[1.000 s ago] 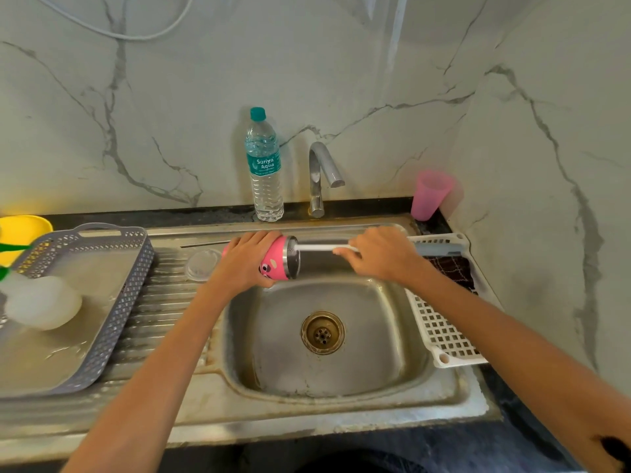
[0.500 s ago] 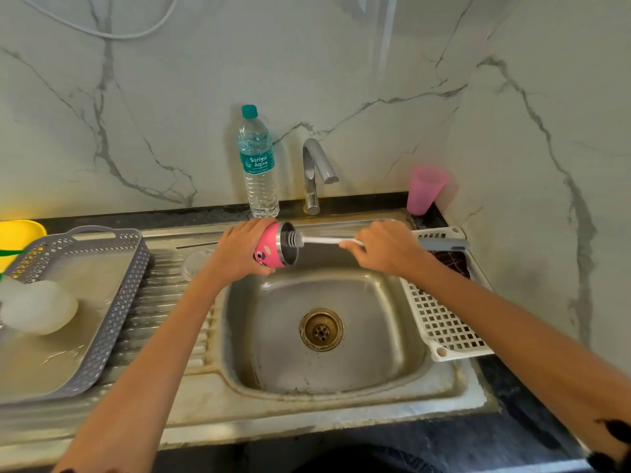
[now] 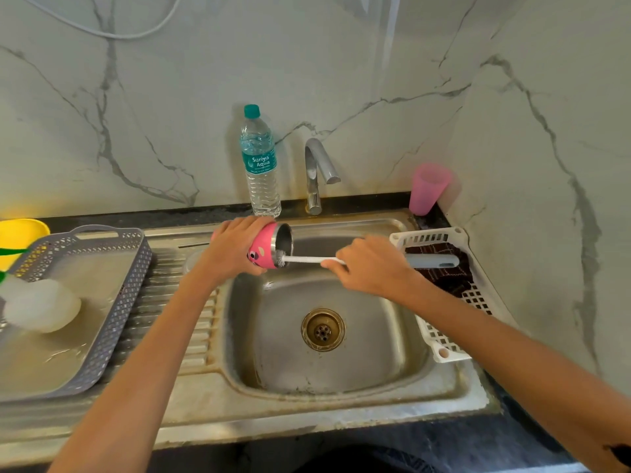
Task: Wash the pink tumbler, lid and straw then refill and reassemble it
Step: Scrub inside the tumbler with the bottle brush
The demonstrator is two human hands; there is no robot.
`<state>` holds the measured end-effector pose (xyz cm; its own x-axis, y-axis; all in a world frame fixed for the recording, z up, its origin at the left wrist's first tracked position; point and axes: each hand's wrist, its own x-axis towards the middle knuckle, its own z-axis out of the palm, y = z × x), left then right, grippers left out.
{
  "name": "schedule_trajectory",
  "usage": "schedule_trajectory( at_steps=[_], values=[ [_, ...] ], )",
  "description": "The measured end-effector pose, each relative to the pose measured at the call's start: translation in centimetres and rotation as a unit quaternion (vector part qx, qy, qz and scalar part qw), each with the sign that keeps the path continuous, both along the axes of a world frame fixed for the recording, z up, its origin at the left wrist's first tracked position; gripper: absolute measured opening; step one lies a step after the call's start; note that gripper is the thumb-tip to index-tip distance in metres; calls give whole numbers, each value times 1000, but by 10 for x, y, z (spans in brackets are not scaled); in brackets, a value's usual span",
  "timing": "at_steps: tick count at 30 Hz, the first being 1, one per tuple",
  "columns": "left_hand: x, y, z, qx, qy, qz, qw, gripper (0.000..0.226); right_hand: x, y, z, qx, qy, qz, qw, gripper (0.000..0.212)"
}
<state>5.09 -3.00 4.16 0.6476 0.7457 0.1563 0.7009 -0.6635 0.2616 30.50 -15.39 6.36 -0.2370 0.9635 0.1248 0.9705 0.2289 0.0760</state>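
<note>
While bottle brush (image 3: 309, 259) bristles sit at mouth of pink tumbler (image 3: 263, 245), held sideways over sink (image 3: 324, 404) back edge | left hand (image 3: 230, 250) wrapped round tumbler body | right hand (image 3: 372, 264) pinching brush shaft | judged early: rinse, remaining parts, refill, reassembly left

Steel sink top (image 3: 307, 413) with grey tray (image 3: 112, 322), straw (image 3: 193, 245), white basket (image 3: 440, 341).

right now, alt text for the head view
Over a steel sink, the left hand holds a pink tumbler on its side while the right hand grips a bottle brush, its bristles at the tumbler's open mouth. A water bottle and tap stand behind.
</note>
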Motion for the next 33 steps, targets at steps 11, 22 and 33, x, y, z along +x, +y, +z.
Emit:
schedule_trajectory(
  at_steps=[11, 22, 33],
  values=[
    [5, -7, 0, -9, -21, 8, 1000, 100, -11, 0, 2, -7, 18, -6, 1000, 53],
    [6, -12, -3, 4, 5, -19, 1000, 98, -9, 0, -14, -53, 66, -45, 995, 55],
    [10, -23, -12, -5, -45, -19, 999, 97, -7, 6, -11, -74, 69, -50, 994, 54]
  ],
)
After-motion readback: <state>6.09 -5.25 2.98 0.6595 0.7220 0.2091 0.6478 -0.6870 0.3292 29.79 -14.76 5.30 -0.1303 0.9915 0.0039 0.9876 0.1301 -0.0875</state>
